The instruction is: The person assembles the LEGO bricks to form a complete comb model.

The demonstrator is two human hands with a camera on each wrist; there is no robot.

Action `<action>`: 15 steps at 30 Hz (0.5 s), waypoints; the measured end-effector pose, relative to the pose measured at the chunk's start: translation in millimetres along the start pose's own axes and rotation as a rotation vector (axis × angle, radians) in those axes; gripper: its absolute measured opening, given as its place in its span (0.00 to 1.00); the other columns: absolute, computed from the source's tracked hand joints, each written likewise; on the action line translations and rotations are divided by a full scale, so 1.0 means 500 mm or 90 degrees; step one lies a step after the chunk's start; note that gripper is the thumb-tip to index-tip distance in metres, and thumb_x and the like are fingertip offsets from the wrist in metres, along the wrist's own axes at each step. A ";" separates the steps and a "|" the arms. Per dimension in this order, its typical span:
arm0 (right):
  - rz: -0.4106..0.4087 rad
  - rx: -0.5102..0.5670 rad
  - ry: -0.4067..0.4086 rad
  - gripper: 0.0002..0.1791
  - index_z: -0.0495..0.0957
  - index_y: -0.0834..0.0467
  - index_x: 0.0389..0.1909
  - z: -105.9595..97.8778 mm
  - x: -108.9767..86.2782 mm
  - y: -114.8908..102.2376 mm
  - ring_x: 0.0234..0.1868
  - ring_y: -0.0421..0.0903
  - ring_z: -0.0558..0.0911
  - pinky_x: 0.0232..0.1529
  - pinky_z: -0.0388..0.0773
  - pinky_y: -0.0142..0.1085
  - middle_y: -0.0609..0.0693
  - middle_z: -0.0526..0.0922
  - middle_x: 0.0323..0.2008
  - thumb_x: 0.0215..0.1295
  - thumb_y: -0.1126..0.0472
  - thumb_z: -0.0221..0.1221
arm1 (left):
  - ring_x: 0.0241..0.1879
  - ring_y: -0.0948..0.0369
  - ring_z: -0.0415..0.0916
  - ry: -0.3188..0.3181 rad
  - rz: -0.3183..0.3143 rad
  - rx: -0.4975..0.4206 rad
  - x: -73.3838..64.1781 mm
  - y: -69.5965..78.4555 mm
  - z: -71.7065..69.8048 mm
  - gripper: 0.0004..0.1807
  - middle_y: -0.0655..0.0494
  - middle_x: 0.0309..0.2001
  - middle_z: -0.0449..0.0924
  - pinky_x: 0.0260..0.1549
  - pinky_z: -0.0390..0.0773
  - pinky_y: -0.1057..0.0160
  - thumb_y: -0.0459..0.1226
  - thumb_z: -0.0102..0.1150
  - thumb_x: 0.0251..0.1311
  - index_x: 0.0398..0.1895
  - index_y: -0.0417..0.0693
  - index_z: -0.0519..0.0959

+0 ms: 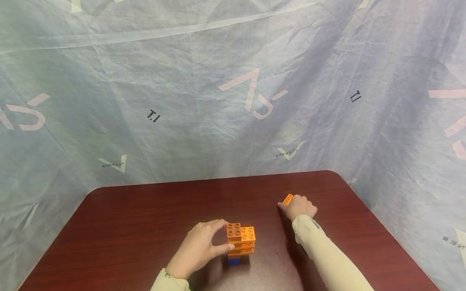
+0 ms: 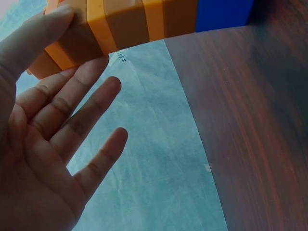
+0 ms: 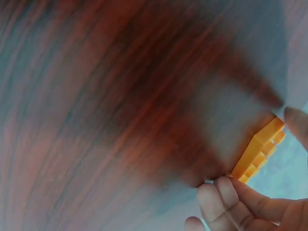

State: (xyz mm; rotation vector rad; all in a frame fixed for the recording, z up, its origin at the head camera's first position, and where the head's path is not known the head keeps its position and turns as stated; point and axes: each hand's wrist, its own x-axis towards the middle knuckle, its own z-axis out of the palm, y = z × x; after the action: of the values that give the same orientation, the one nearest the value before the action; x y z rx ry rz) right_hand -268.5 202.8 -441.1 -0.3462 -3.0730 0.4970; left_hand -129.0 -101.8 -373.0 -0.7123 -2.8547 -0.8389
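A stack of toy building bricks [image 1: 247, 234] stands upright at the table's near middle, alternating brown and orange layers over a blue brick [image 1: 234, 261]. Its top shows a brown brick [image 1: 234, 230] beside orange studs. My left hand [image 1: 198, 246] pinches the upper stack between thumb and index finger; in the left wrist view its other fingers [image 2: 98, 108] spread out below. Farther off to the right, my right hand [image 1: 300, 207] has thumb and fingers at opposite ends of a studded orange brick [image 3: 257, 149], low over the table. The hand partly hides that brick in the head view.
The dark red-brown wooden table [image 1: 174, 202] has rounded far corners. Pale printed sheeting [image 1: 196, 101] hangs behind it and along both sides.
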 end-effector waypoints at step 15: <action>-0.009 0.009 -0.053 0.33 0.76 0.72 0.47 -0.017 0.002 0.008 0.36 0.60 0.78 0.46 0.72 0.59 0.61 0.79 0.34 0.60 0.44 0.67 | 0.55 0.46 0.81 -0.004 -0.003 0.003 0.002 0.001 -0.001 0.27 0.43 0.56 0.83 0.53 0.77 0.41 0.47 0.75 0.56 0.55 0.44 0.82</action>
State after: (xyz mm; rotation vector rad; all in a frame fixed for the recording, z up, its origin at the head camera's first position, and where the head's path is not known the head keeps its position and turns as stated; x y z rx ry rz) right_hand -268.3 209.4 -434.4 -0.3124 -3.1474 0.5455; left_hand -129.7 -101.3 -372.3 -0.7084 -2.8643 -0.8314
